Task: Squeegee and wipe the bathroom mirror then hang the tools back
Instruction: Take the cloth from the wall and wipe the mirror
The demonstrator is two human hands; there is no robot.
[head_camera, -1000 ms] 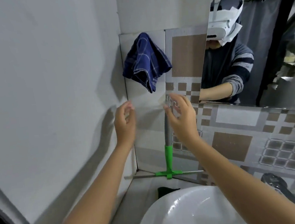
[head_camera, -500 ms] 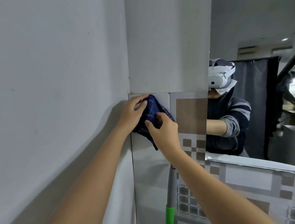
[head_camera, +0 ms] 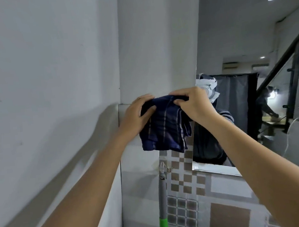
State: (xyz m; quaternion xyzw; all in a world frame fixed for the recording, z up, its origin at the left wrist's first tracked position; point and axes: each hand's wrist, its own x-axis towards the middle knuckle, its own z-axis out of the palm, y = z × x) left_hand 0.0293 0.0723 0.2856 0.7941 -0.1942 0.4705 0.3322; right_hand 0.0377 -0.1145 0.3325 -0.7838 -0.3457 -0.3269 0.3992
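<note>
In the head view, both hands are raised at the wall corner, each grip closed on the dark blue checked cloth (head_camera: 162, 128). The left hand (head_camera: 136, 117) pinches its upper left edge; the right hand (head_camera: 192, 105) pinches the upper right edge, so the cloth hangs folded between and below the two grips. Below the cloth, the squeegee (head_camera: 162, 201) hangs by its grey-and-green handle from a clear hook (head_camera: 162, 167) on the tiled wall (head_camera: 230, 220). The mirror (head_camera: 252, 95) lies right of the right grip.
</note>
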